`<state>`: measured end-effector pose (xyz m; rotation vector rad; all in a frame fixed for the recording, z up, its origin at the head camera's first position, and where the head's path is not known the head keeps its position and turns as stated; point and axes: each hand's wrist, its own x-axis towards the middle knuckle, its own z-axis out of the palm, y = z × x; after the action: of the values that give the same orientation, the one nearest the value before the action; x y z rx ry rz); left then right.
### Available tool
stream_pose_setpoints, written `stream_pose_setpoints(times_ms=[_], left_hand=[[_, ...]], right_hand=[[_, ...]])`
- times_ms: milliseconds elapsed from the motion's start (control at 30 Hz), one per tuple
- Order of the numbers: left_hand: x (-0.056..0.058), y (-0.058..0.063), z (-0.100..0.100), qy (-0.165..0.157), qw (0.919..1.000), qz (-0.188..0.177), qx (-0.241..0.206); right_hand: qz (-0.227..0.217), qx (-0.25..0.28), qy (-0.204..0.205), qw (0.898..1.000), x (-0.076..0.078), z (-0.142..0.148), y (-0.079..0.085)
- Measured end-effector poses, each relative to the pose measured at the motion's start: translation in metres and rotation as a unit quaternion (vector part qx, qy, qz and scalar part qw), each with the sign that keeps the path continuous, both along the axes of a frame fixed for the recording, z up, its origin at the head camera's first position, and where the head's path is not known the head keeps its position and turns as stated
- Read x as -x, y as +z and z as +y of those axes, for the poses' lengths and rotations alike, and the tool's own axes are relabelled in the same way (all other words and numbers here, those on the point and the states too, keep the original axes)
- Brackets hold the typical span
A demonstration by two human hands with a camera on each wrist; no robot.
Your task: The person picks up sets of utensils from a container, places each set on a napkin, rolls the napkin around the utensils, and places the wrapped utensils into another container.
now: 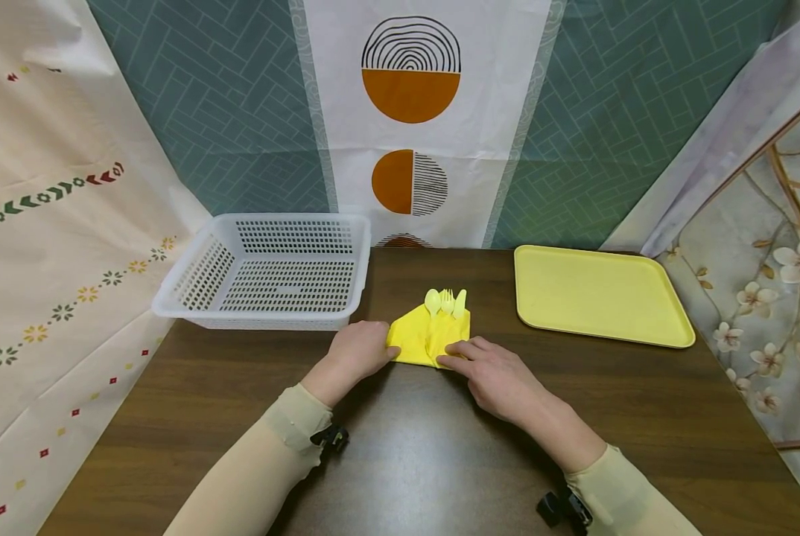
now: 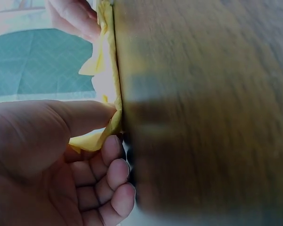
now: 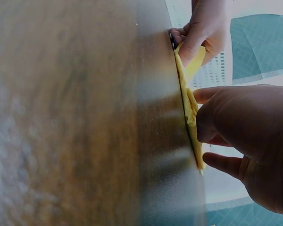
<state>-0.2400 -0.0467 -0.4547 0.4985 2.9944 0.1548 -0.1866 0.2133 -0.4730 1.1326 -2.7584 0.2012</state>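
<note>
A folded yellow napkin [image 1: 410,336] lies on the table in the middle of the head view. From its pocket stick out the tops of a pale yellow spoon [image 1: 433,301], fork [image 1: 448,301] and knife [image 1: 460,303]; their lower parts are hidden in the cloth. My left hand [image 1: 360,348] pinches the napkin's left corner, thumb on top and fingers curled at its edge, as the left wrist view shows. On the lower right part of the napkin rest the fingertips of my right hand [image 1: 500,378], loosely bent and pressing from above.
A white perforated plastic basket [image 1: 266,324] stands at the back left, close to my left hand. A yellow tray [image 1: 601,294] lies at the back right. Patterned cloths hang behind the dark wooden table [image 1: 400,461] and along both its sides.
</note>
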Motion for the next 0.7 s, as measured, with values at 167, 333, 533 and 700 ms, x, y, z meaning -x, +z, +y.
stream_pose_setpoints(times_ms=[167,333,533,700], left_hand=[[0.0005,-0.003,-0.0011,0.0,1.0,-0.003,-0.008],[0.0008,-0.0027,-0.001,0.002,0.9999,-0.008,-0.014],[-0.0012,-0.0005,-0.0012,-0.006,0.9997,-0.01,-0.023],[-0.0028,0.0008,-0.0013,-0.01,0.9992,-0.016,-0.034]], right_hand=[[0.001,-0.001,0.0,1.0,0.0002,0.0005,-0.0008],[0.003,-0.001,0.0,1.0,0.0002,0.0006,-0.0012],[0.001,-0.004,-0.002,1.0,0.0002,0.0004,-0.0007],[-0.001,-0.001,-0.003,1.0,-0.0002,-0.0001,0.0005]])
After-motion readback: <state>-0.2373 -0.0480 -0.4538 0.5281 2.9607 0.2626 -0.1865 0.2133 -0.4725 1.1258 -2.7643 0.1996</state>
